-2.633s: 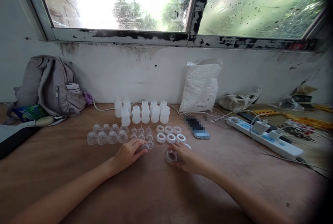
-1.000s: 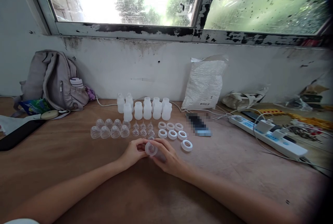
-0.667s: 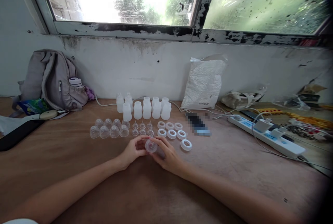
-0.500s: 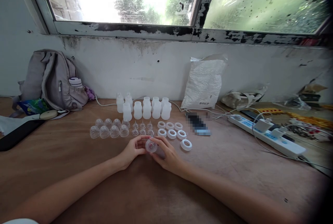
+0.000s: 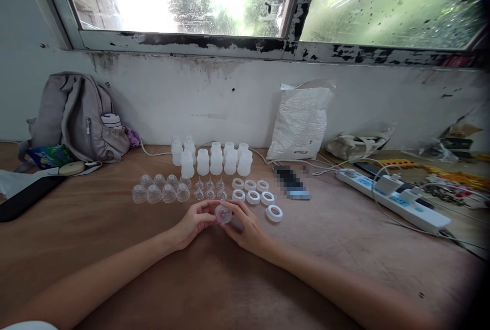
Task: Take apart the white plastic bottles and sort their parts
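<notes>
In the middle, near the front row of parts, both hands hold a baby bottle nipple, seen from above with a pale round rim about it. What lies under the rim is hidden. My left hand grips its left side with fingers and thumb; my right hand closes on its right side. Just beyond stand several clear nipples. White collar rings lie in rows to their right, with one ring set nearer me. Clear domed caps stand in rows to the left.
Translucent bottles stand behind, two with nipple tops. A backpack and black case are left. A white bag leans on the wall. Right are a blurred phone and power strip with cables.
Both hands stay in place around the nipple, which has tilted or turned very slightly. Nothing else has visibly moved.
</notes>
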Demonstrator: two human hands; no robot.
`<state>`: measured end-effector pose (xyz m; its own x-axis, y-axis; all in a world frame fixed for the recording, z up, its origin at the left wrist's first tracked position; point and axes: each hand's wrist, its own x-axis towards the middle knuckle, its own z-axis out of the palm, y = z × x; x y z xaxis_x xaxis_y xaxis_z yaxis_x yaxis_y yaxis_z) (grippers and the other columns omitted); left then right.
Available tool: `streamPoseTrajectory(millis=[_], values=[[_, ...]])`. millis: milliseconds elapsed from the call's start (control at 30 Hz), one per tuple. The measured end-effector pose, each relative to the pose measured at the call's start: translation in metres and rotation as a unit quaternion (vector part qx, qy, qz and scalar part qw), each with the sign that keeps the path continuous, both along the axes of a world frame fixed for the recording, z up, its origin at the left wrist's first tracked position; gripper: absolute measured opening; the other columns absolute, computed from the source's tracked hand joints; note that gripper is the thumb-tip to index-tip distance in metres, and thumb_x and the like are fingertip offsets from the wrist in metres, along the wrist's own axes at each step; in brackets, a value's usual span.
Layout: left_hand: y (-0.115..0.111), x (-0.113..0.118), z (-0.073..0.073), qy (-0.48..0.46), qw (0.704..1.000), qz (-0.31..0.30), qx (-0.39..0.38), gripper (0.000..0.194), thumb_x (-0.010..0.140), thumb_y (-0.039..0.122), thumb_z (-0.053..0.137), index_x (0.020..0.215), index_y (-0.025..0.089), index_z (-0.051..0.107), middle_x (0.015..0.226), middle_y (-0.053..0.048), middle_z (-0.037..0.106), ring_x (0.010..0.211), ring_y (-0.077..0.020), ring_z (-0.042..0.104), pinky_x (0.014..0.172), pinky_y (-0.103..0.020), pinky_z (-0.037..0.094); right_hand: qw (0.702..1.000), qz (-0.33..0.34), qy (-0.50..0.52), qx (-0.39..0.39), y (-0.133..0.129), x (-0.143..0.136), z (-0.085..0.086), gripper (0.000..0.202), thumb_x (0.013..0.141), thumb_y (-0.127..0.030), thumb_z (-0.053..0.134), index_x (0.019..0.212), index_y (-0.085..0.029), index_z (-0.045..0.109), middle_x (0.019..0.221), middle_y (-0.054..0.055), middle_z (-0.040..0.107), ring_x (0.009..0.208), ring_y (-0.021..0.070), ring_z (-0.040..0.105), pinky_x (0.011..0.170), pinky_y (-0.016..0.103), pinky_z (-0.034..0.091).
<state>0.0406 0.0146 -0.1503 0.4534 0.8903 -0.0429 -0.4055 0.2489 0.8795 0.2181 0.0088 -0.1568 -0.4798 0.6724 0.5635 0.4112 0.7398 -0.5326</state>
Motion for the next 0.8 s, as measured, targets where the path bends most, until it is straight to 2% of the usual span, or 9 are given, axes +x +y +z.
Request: streamPoseTrajectory(millis=[233, 367, 567, 800], values=[[0.0028, -0.0018, -0.0016, -0.026, 0.999, -0.009, -0.032, 0.034, 0.066, 0.004, 0.058, 0.099, 0.013, 0.059, 0.093, -0.008, 0.064, 0.088, -0.0164, 0.057, 0.081, -0.028, 0.042, 1.000, 0.003, 0.007, -0.004, 0.0005, 0.0003, -0.0003, 0.042, 0.076, -0.017, 0.052, 0.116, -0.023, 0.041, 0.108, 0.008, 0.046, 0.099, 0.0196, 0.048, 0.086, 0.035, 0.043], [-0.0002, 0.0012, -0.0003, -0.044, 0.996, -0.045, -0.067, 0.027, 0.073, 0.013, 0.058, 0.100, 0.013, 0.060, 0.100, -0.010, 0.061, 0.092, -0.0170, 0.056, 0.082, -0.028, 0.041, 1.000, 0.013, 0.015, 0.002, -0.0005, 0.0008, 0.0000, 0.041, 0.077, -0.018, 0.052, 0.117, -0.023, 0.041, 0.108, 0.007, 0.046, 0.101, 0.0192, 0.048, 0.087, 0.035, 0.043], [-0.0041, 0.0050, 0.0018, -0.045, 0.996, -0.057, -0.056, 0.023, 0.076, 0.020, 0.058, 0.097, 0.010, 0.063, 0.098, -0.010, 0.062, 0.093, -0.0150, 0.054, 0.087, -0.026, 0.036, 1.000, 0.014, 0.014, 0.016, -0.0006, 0.0009, -0.0020, 0.043, 0.077, -0.019, 0.053, 0.119, -0.023, 0.041, 0.107, 0.007, 0.047, 0.099, 0.0181, 0.049, 0.086, 0.032, 0.044], [-0.0049, 0.0056, 0.0015, -0.053, 0.995, -0.061, -0.066, 0.026, 0.079, 0.022, 0.056, 0.103, 0.013, 0.060, 0.103, -0.009, 0.061, 0.099, -0.0165, 0.052, 0.092, -0.031, 0.035, 0.999, 0.005, 0.010, 0.032, 0.0014, 0.0019, -0.0028, 0.043, 0.077, -0.015, 0.051, 0.118, -0.022, 0.041, 0.107, 0.008, 0.045, 0.101, 0.0179, 0.048, 0.087, 0.032, 0.044]])
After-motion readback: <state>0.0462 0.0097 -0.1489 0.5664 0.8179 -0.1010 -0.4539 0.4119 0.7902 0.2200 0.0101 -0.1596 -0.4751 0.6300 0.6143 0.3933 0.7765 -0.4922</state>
